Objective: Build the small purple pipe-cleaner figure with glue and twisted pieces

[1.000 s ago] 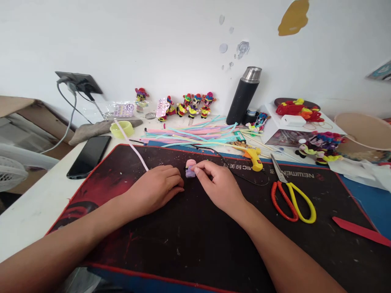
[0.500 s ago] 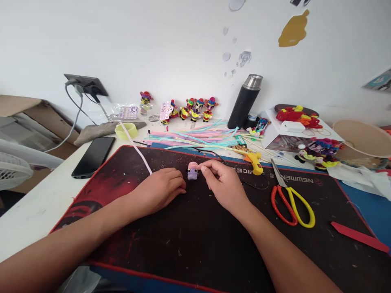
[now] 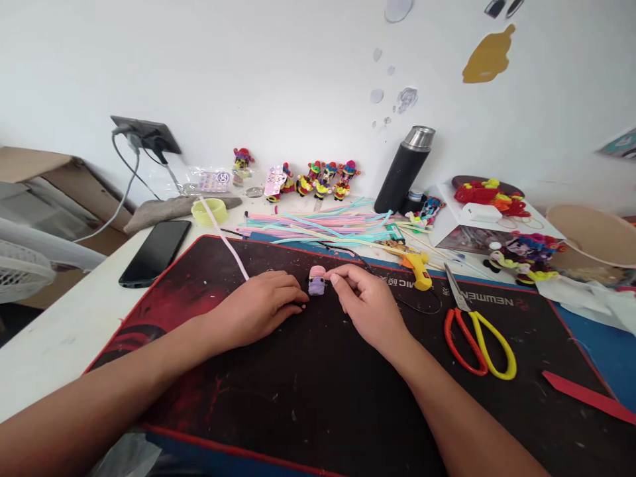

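Note:
A small fuzzy figure point(image 3: 317, 285), pink on top and lilac below with dark eyes, stands on the black mat point(image 3: 308, 397) between my hands. My right hand point(image 3: 365, 298) has thumb and forefinger pinched at the figure's right side, touching or nearly touching it. Whatever is in that pinch is too small to make out. Just left of the figure rests my left hand point(image 3: 265, 305), fingers bent and together. A pale pink pipe cleaner point(image 3: 228, 246) runs into this hand from behind, its other end rising toward the tape; the fingers hide the grip.
Several loose pipe cleaners point(image 3: 318, 228) lie behind the mat. Scissors point(image 3: 462, 311), a yellow glue gun point(image 3: 418, 268) and a red strip point(image 3: 586, 395) are to the right. A phone point(image 3: 156, 255) and a tape roll point(image 3: 211, 212) lie left. A black flask point(image 3: 405, 169) stands behind.
The whole view has shifted slightly, so most things appear a little farther right. Both hands keep nearly the same places beside the figure; my left fingers have moved only slightly.

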A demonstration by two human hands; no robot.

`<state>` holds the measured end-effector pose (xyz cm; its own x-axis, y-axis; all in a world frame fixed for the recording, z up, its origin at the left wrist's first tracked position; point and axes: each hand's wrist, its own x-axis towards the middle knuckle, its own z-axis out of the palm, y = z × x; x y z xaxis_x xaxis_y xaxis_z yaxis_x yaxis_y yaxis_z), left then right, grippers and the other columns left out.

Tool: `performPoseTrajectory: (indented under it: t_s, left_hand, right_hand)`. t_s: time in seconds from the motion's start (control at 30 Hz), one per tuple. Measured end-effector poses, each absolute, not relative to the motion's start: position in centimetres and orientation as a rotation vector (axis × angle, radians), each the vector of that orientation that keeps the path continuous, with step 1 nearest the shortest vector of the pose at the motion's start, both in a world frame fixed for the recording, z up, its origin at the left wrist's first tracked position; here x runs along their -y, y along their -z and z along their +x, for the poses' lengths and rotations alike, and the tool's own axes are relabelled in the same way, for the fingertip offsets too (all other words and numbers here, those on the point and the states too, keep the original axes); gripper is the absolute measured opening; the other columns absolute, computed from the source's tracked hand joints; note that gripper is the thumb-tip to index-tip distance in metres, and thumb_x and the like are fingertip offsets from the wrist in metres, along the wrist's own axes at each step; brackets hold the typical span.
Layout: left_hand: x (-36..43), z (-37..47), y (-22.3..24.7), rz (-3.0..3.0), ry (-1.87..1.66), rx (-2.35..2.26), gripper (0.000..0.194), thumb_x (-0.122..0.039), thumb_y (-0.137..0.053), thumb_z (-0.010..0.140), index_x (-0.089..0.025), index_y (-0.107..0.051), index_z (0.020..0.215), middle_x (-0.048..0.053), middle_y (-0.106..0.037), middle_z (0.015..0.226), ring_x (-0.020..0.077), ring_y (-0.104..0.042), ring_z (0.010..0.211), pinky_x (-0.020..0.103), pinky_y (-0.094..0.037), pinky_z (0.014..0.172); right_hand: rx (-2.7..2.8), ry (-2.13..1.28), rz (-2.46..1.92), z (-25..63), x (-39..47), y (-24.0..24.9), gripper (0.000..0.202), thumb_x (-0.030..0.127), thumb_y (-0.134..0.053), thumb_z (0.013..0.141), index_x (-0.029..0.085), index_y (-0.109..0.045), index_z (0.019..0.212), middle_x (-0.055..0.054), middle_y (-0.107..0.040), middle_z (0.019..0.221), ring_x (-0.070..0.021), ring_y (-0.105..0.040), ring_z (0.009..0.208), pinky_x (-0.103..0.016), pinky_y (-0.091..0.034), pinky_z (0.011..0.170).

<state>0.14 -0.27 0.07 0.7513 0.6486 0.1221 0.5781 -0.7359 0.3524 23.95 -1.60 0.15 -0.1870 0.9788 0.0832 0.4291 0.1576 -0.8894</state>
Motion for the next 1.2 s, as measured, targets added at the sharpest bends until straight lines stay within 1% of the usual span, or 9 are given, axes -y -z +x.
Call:
performPoseTrajectory:
  t_s: [0.2, 0.3, 0.47, 0.67, 1.03, 1.13, 1.2]
  left_hand:
    - [-0.1, -0.5, -0.6, 2.664, -0.352, -1.007, 0.016, -0.016, -0.059, 0.102, -0.020, -0.073, 0.107, 0.005, -0.073, 0.102, 0.0223, -0.067, 0.095, 0.034, -0.049, 0.087]
    - [-0.1, -0.4, -0.5, 2.657, -0.342, -0.995, 0.015, -0.017, -0.059, 0.102, -0.020, -0.072, 0.107, 0.005, -0.072, 0.102, 0.0223, -0.066, 0.096, 0.034, -0.049, 0.089]
    - [0.1, 0.0, -0.4, 2.647, -0.351, -0.977, 0.015, -0.020, -0.058, 0.104, -0.019, -0.072, 0.109, 0.005, -0.072, 0.102, 0.0224, -0.065, 0.097, 0.035, -0.048, 0.090]
    - [0.1, 0.5, -0.2, 2.675, -0.329, -0.945, 0.015, -0.020, -0.058, 0.104, -0.019, -0.072, 0.110, 0.005, -0.071, 0.101, 0.0226, -0.064, 0.095, 0.036, -0.048, 0.090]
    - [0.0, 1.0, -0.1, 2.677, -0.322, -0.942, 0.015, -0.015, -0.056, 0.102, -0.019, -0.070, 0.099, 0.004, -0.070, 0.096, 0.0222, -0.065, 0.092, 0.035, -0.048, 0.087]
    - [-0.1, 1.2, -0.1, 2.684, -0.316, -0.944, 0.016, -0.013, -0.056, 0.101, -0.019, -0.071, 0.096, 0.003, -0.071, 0.094, 0.0213, -0.066, 0.090, 0.033, -0.048, 0.086]
    - [-0.1, 1.3, -0.1, 2.692, -0.299, -0.951, 0.017, -0.011, -0.057, 0.100, -0.019, -0.071, 0.094, 0.003, -0.072, 0.092, 0.0210, -0.066, 0.089, 0.033, -0.049, 0.084]
  right_hand:
    - [1.723, -0.986, -1.349, 24.0, 1.5, 0.0, 0.030, 0.041, -0.054, 0.103, 0.021, -0.077, 0.105, 0.001, -0.065, 0.065, -0.0135, -0.052, 0.051, -0.025, -0.037, 0.051]
    - [1.717, -0.991, -1.354, 24.0, 1.5, 0.0, 0.030, 0.041, -0.053, 0.103, 0.021, -0.076, 0.104, 0.001, -0.063, 0.064, -0.0136, -0.051, 0.050, -0.025, -0.037, 0.051]
    - [1.716, -0.989, -1.358, 23.9, 1.6, 0.1, 0.030, 0.040, -0.054, 0.103, 0.020, -0.076, 0.104, 0.000, -0.067, 0.068, -0.0137, -0.054, 0.052, -0.025, -0.038, 0.052]
    - [1.729, -0.978, -1.364, 23.8, 1.7, 0.1, 0.030, 0.040, -0.053, 0.103, 0.020, -0.076, 0.104, 0.001, -0.064, 0.064, -0.0135, -0.053, 0.050, -0.025, -0.039, 0.052]
    - [1.765, -0.935, -1.374, 23.8, 1.7, 0.1, 0.029, 0.040, -0.053, 0.103, 0.021, -0.076, 0.101, 0.002, -0.065, 0.066, -0.0135, -0.052, 0.054, -0.025, -0.035, 0.052]
    - [1.759, -0.932, -1.371, 23.8, 1.7, 0.0, 0.029, 0.038, -0.053, 0.103, 0.021, -0.076, 0.101, 0.001, -0.068, 0.069, -0.0143, -0.056, 0.056, -0.025, -0.037, 0.054]
    - [1.755, -0.930, -1.360, 23.8, 1.6, -0.1, 0.027, 0.036, -0.054, 0.103, 0.021, -0.076, 0.102, -0.001, -0.073, 0.075, -0.0153, -0.061, 0.061, -0.026, -0.041, 0.057]
